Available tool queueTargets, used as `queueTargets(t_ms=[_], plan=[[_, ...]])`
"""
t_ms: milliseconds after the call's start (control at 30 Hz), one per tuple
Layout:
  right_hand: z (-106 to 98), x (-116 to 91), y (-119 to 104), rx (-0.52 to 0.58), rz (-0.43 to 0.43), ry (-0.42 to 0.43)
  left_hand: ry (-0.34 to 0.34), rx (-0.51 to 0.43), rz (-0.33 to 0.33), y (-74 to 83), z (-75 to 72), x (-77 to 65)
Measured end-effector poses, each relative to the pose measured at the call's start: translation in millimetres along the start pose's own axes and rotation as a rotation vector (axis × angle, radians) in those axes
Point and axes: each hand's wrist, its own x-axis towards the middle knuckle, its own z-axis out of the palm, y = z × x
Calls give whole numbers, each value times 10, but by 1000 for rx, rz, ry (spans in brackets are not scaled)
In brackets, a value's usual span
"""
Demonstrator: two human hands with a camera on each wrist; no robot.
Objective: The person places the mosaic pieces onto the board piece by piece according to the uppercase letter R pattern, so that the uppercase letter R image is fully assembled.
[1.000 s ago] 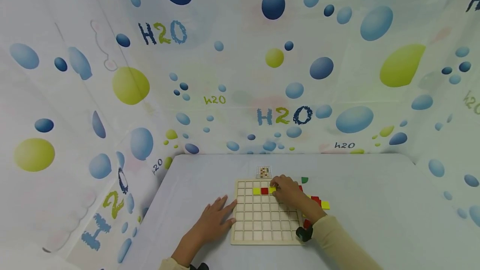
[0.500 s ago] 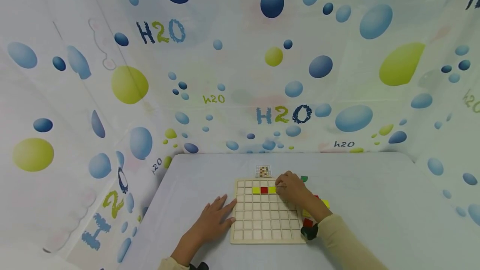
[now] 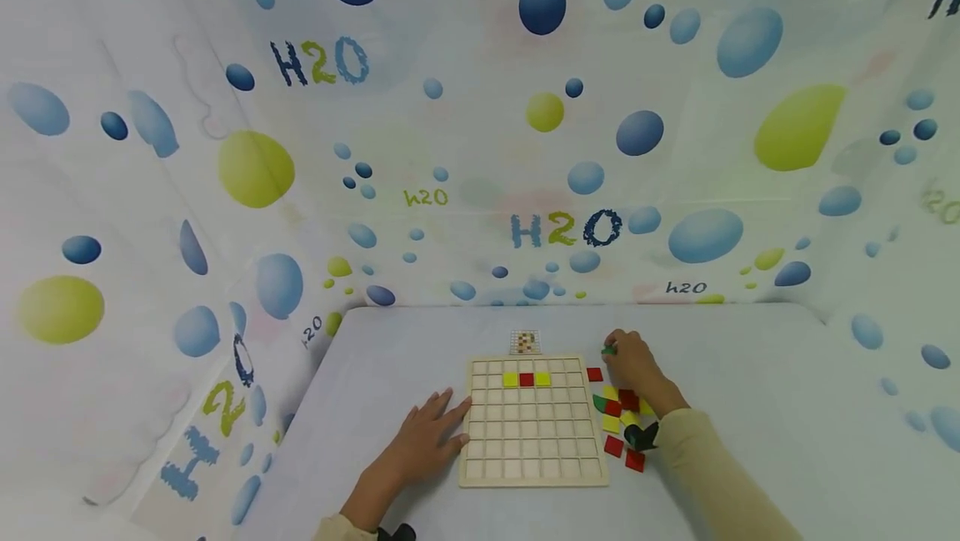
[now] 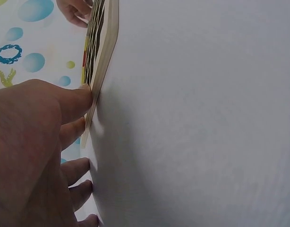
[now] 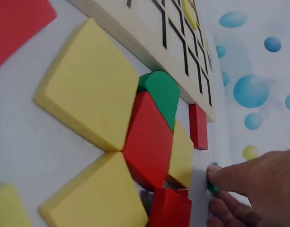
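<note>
My right hand [image 3: 632,360] is beyond the board's far right corner, with thumb and fingers pinching a small green piece [image 5: 212,184] close to the table. The wooden grid board [image 3: 531,445] lies flat in front of me. In its second row from the far side sit a yellow tile [image 3: 511,380], a red tile [image 3: 527,380] and another yellow tile [image 3: 542,379]. Spread fingers of my left hand [image 3: 429,439] rest on the table, with thumb and forefinger touching the board's left edge. The left wrist view shows the thumb against the board's side.
Right of the board lie several loose red and yellow tiles, among them a red tile [image 3: 595,374] near the far corner. A second green piece [image 5: 161,94] lies against a red tile. Behind the board is a small printed pattern card [image 3: 525,342].
My right hand has moved off the board to the right and now pinches the green piece that lay there. Its move uncovers the loose tiles. The left hand stays in place.
</note>
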Motion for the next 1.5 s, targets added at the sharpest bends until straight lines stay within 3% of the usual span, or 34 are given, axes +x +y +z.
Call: queueTargets(t_ms=[133,233,533,867,1100,1333,1500], plan=[[-50,23,-20,4,-23,-100,3,19,-9,3,4,20],[-42,31,-36,-13,-33,-126,4,29,-23,7,-1,19],[75,110,49,22,-160,-43,20,14,-2,25,4,17],[23,34,82,-16,-90,-69,15,10,12,-21,46,32],[-22,-84,134,2,-156,-34,13,18,-11,9,16,3],[91,-166,-109,41,-229,-59,7,1,-19,25,-14,-14],[227,-294,-345,-5,-304,-97,1,-17,-12,52,-13,-6]])
